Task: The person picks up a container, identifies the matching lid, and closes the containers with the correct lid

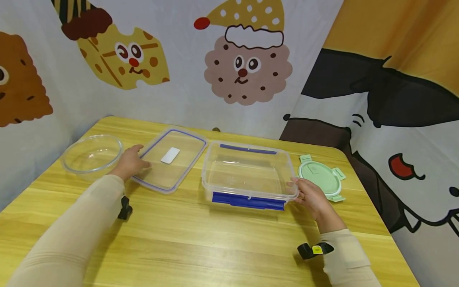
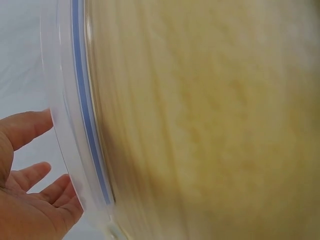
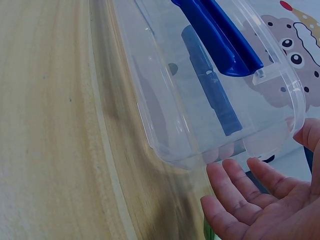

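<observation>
From where I stand, a person has both hands out over a wooden table [image 1: 201, 247], twelve o'clock being the side by the cartoon curtain [image 1: 186, 103]. The clear plastic box [image 1: 247, 171], open at the top, sits between twelve and one, with one blue latch [image 1: 248, 200] on its six o'clock side and another, the far latch [image 1: 248, 149], at its twelve. The right hand [image 1: 313, 201] is at the box's four o'clock corner, thumb at the rim, its other fingers spread and nearly straight beside the end wall, not wrapped round it.

At the box's nine o'clock lies a clear lid [image 1: 184, 165] with a blue seal and a white label [image 1: 170, 155] near its middle. The left hand [image 1: 130, 162] is at that lid's nine o'clock edge; its fingers are loosely spread, thumb tip against the rim. I can't tell whether they bear any weight.

A round glass bowl [image 1: 93, 153] stands at ten o'clock on the table, just beside the left hand. A green lid [image 1: 320, 177] lies at the box's three o'clock, beyond the right hand.
</observation>
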Action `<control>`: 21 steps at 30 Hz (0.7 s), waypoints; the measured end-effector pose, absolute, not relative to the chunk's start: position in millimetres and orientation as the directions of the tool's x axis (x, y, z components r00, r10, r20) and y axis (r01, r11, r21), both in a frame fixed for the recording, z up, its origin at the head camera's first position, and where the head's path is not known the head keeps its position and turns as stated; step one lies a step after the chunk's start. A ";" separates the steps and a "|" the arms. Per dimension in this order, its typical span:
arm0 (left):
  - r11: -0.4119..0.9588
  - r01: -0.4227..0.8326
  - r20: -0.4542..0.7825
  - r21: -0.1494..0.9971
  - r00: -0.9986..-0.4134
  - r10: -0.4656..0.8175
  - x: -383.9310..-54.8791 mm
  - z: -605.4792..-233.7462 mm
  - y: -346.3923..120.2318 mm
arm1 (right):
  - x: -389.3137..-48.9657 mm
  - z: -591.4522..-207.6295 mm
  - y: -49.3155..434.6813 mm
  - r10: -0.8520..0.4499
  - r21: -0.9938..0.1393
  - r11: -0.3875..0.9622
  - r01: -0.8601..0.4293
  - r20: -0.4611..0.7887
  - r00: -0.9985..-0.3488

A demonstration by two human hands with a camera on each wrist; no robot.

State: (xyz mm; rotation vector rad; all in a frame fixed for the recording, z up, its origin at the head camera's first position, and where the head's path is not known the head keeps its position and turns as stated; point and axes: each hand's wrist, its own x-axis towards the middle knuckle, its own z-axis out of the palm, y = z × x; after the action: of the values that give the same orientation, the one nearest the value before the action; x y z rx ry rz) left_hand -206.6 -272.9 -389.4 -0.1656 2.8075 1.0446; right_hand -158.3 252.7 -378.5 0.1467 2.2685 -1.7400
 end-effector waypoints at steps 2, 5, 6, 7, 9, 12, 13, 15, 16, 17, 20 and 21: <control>0.755 -0.149 -0.166 0.638 -0.985 -0.053 -207.0 -390.1 -273.4 | -158.5 -378.5 252.8 -0.086 -0.931 0.269 0.246 -0.278 -0.957; 0.761 -0.143 -0.167 0.633 -0.985 -0.046 -207.1 -390.0 -273.6 | -158.5 -378.6 252.9 -0.082 -0.932 0.265 0.246 -0.277 -0.957; 0.762 -0.144 -0.172 0.631 -0.984 -0.043 -207.0 -389.7 -273.6 | -158.4 -378.4 252.8 -0.081 -0.932 0.266 0.246 -0.276 -0.958; 0.762 -0.145 -0.177 0.631 -0.983 -0.041 -206.4 -389.4 -273.3 | -158.3 -378.6 252.7 -0.081 -0.932 0.267 0.246 -0.276 -0.958; 0.760 -0.149 -0.186 0.632 -0.982 -0.038 -205.0 -389.1 -273.1 | -158.1 -378.8 252.4 -0.082 -0.931 0.270 0.246 -0.277 -0.957; 0.742 -0.154 -0.194 0.652 -0.981 -0.034 -202.4 -389.9 -274.2 | -157.9 -379.2 252.2 -0.087 -0.929 0.278 0.245 -0.279 -0.956; 0.737 -0.153 -0.192 0.659 -0.981 -0.032 -201.2 -390.6 -274.9 | -157.9 -379.3 252.2 -0.090 -0.928 0.281 0.245 -0.280 -0.956; 0.721 -0.154 -0.191 0.676 -0.981 -0.030 -199.1 -392.5 -277.1 | -157.8 -379.4 252.2 -0.094 -0.928 0.280 0.246 -0.281 -0.955; 0.713 -0.155 -0.193 0.684 -0.981 -0.028 -197.8 -393.3 -278.1 | -157.7 -379.3 252.1 -0.094 -0.929 0.276 0.247 -0.282 -0.955; 0.708 -0.156 -0.195 0.689 -0.981 -0.026 -196.7 -394.1 -279.2 | -157.6 -379.0 252.3 -0.097 -0.930 0.273 0.246 -0.281 -0.955; 0.705 -0.151 -0.193 0.693 -0.981 -0.021 -194.1 -395.0 -281.2 | -157.4 -378.5 253.0 -0.096 -0.934 0.259 0.244 -0.277 -0.956; 0.709 -0.147 -0.191 0.689 -0.981 -0.019 -193.8 -395.2 -281.7 | -157.3 -378.2 253.3 -0.096 -0.936 0.255 0.243 -0.275 -0.957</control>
State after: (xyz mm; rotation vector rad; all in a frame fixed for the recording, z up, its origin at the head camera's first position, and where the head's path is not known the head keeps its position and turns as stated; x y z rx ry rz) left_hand -193.8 -281.7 -395.2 -0.1345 2.7451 1.1289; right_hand -157.3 253.3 -378.2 0.1362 2.2537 -1.7591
